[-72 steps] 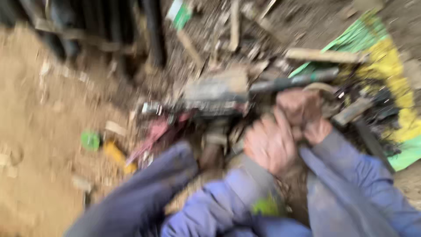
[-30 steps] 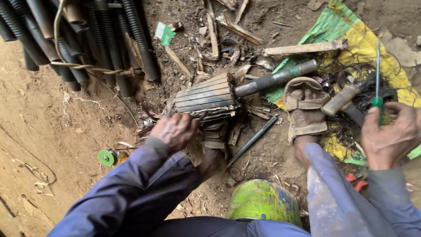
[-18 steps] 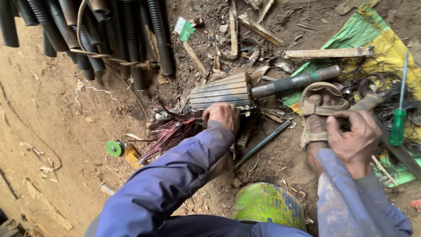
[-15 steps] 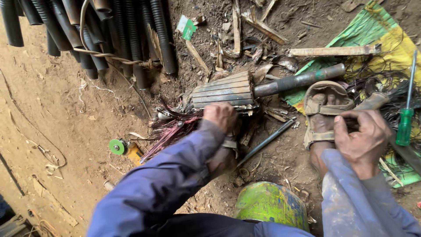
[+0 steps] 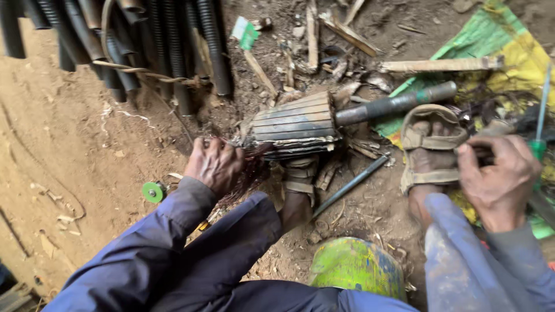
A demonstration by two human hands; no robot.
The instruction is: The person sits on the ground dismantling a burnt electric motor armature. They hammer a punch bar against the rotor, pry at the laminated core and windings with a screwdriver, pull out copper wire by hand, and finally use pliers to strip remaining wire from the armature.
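Motor rotor (image 5: 295, 124): grey ribbed iron core lying on its side on the dirt ground (image 5: 63, 150), its steel shaft (image 5: 396, 104) pointing right and slightly up, over the edge of a green and yellow sack (image 5: 491, 40). Reddish copper wires (image 5: 248, 173) spill from its left end.

Left hand (image 5: 215, 164): fingers curled shut around the bundle of copper wires, just beside the rotor's left end (the grip itself is partly hidden by the knuckles).

Right hand (image 5: 498, 173): closed around a dark object just right of the sandalled right foot; what the object is cannot be told. A screwdriver (image 5: 540, 124) with a green handle stands upright just behind this hand; whether the hand touches it cannot be told.

Feet: left foot in a tan sandal (image 5: 300, 179) pressed against the underside of the rotor; right foot in a matching sandal (image 5: 430, 144) below the shaft, on the sack's edge.

Thin metal rod (image 5: 350, 185): lies slanted on the ground between the two feet.

Black ribbed hoses (image 5: 144, 40): bundled with cord, top left.

Small green disc (image 5: 153, 192): on the ground left of the left wrist.

Green and yellow round container (image 5: 355, 266): between the knees, near the bottom edge.

Wood scraps (image 5: 442, 65): scattered above the rotor.
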